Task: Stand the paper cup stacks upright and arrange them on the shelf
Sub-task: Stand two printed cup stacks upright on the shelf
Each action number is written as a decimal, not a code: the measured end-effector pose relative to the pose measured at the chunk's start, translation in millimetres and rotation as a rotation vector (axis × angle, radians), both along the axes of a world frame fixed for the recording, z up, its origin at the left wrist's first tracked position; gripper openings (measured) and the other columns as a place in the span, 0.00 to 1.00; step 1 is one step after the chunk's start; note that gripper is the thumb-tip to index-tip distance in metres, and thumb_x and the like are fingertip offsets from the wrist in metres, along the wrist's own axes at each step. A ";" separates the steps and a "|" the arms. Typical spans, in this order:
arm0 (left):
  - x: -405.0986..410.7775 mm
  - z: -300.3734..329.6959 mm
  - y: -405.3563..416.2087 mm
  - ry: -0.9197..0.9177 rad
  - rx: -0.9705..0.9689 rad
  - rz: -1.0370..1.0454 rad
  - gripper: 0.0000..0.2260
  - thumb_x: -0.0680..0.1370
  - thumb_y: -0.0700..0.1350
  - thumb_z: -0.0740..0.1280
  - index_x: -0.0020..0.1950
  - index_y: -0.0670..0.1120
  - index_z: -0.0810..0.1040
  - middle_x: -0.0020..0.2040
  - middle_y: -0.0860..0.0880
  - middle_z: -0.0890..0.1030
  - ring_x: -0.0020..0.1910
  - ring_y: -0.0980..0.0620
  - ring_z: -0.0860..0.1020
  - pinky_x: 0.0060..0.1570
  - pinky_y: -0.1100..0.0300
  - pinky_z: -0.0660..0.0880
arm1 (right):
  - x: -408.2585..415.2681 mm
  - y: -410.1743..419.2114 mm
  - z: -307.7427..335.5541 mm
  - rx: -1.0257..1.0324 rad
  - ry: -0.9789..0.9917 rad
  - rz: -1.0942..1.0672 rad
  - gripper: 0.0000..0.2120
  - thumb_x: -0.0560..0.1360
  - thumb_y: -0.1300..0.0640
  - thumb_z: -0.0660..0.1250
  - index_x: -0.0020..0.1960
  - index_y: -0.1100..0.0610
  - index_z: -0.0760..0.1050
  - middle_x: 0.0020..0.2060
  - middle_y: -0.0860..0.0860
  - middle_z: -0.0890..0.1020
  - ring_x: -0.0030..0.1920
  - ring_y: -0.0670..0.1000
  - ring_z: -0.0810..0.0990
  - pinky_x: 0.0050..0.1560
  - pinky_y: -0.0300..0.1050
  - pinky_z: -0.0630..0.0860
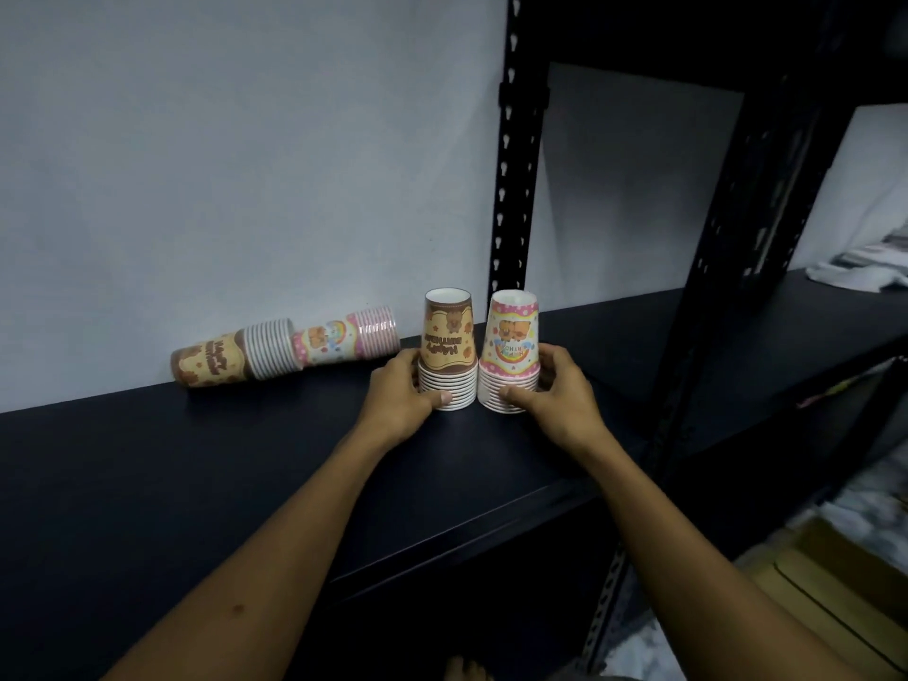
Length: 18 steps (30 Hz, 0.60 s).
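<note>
Two paper cup stacks stand upside down, side by side, on the dark shelf [196,459]. My left hand [400,400] grips the brown cup stack [448,346] at its rims. My right hand [557,393] grips the pink cup stack [511,349] at its rims. To the left, by the wall, two more stacks lie on their sides: a brown lying stack [236,358] and a pink lying stack [346,339], end to end and touching.
A black perforated upright post [511,189] rises just behind the standing stacks. A second post [727,307] stands to the right. White cloth [865,272] lies on the far right shelf. Cardboard [835,582] sits low on the right.
</note>
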<state>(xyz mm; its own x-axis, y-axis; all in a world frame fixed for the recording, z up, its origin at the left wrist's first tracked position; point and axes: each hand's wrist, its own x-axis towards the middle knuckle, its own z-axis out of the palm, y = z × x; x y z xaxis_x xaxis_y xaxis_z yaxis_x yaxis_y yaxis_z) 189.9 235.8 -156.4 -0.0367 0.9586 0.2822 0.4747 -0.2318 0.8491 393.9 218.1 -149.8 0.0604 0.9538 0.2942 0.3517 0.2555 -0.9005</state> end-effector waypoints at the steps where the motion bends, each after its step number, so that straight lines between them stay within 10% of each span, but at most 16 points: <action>1: 6.3 0.1 4.5 0.008 0.004 -0.010 0.29 0.68 0.38 0.77 0.67 0.43 0.73 0.62 0.47 0.80 0.59 0.50 0.79 0.63 0.53 0.74 | 5.7 2.1 0.4 -0.003 0.008 -0.007 0.32 0.69 0.63 0.76 0.69 0.55 0.67 0.62 0.50 0.77 0.53 0.43 0.76 0.44 0.30 0.73; 18: 55.1 -3.1 60.8 0.060 0.049 -0.085 0.25 0.72 0.38 0.72 0.68 0.45 0.73 0.63 0.47 0.80 0.62 0.49 0.77 0.64 0.57 0.71 | 42.5 49.1 2.4 -0.035 0.040 -0.137 0.32 0.67 0.62 0.77 0.67 0.55 0.67 0.60 0.52 0.78 0.53 0.47 0.77 0.50 0.39 0.74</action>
